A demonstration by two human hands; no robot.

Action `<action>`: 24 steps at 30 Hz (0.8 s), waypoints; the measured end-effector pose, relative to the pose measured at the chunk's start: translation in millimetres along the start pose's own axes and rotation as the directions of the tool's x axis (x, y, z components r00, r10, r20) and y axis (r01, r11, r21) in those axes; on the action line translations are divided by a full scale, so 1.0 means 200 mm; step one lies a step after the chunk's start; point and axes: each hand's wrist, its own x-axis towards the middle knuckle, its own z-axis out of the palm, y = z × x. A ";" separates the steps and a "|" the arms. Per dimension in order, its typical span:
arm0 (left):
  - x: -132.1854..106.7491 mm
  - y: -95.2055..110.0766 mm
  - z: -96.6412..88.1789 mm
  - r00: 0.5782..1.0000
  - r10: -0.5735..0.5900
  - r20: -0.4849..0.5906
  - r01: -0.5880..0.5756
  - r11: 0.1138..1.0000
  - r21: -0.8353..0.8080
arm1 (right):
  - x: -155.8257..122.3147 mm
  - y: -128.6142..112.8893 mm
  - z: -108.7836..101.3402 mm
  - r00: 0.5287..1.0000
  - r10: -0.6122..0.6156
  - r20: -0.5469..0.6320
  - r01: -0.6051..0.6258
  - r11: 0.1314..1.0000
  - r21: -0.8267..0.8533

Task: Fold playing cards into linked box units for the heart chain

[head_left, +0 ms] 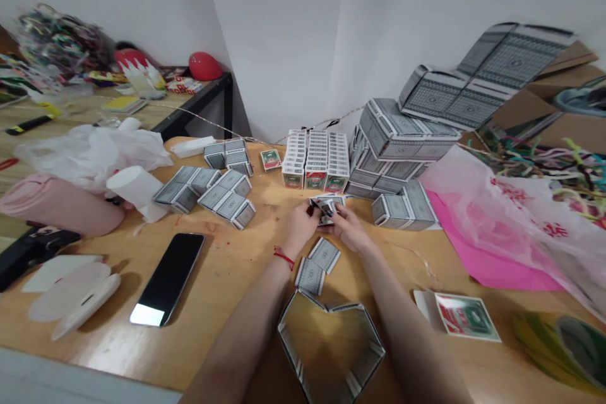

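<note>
1. Through the head view, the only one I have, I take the two hands as the centre of my clock. They meet over a light brown wooden surface [237, 278].
2. My left hand [303, 221], a red cord bracelet at its wrist, grips the left side of a small grey-and-white folded card piece [326, 207]; fingers hide much of its form.
3. My right hand [349, 226] is closed on the right side of that same piece.
4. Just below, at 6 o'clock, I see two flat grey-patterned card squares [310, 274] set in a step between my forearms. Farther down at 6 stands a hollow heart-shaped frame of folded cards [372, 344].
5. At 12, three rows of upright white-edged card boxes [315, 154] stand side by side; a small red-and-green card box [271, 161] lies towards 11.
6. Between 9 and 10, I have several grey-patterned folded-card blocks [227, 197].
7. Between 1 and 2 rises a leaning stack of similar grey blocks [402, 132]; near 3 sits one lower grey block [402, 208], with a bright pink sheet [497, 265] farther out.
8. At 4 lies an open-flapped red-and-green box [466, 315], then a yellow-green tape roll [544, 344].
9. Between 8 and 9, a black smartphone [170, 271] lies flat; out at 9 rests a pink cylindrical pouch [61, 205].
</note>
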 end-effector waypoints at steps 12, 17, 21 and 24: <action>0.02 0.01 -0.01 0.996 0.004 0.086 0.022 0.953 -0.303 | 0.02 0.00 -0.02 0.999 -0.013 -0.044 0.010 0.996 -0.085; 0.02 0.02 -0.01 0.993 0.114 0.026 -0.094 0.916 -0.389 | 0.02 0.00 -0.02 0.995 -0.038 -0.097 0.031 0.997 -0.067; 0.02 0.02 -0.01 0.989 0.149 -0.016 -0.145 0.925 -0.351 | 0.02 0.01 -0.03 0.991 -0.009 -0.131 0.003 0.999 -0.052; 0.02 0.01 -0.01 0.988 0.145 -0.048 -0.152 0.943 -0.295 | 0.02 0.01 -0.03 0.993 0.012 -0.120 -0.013 1.000 -0.005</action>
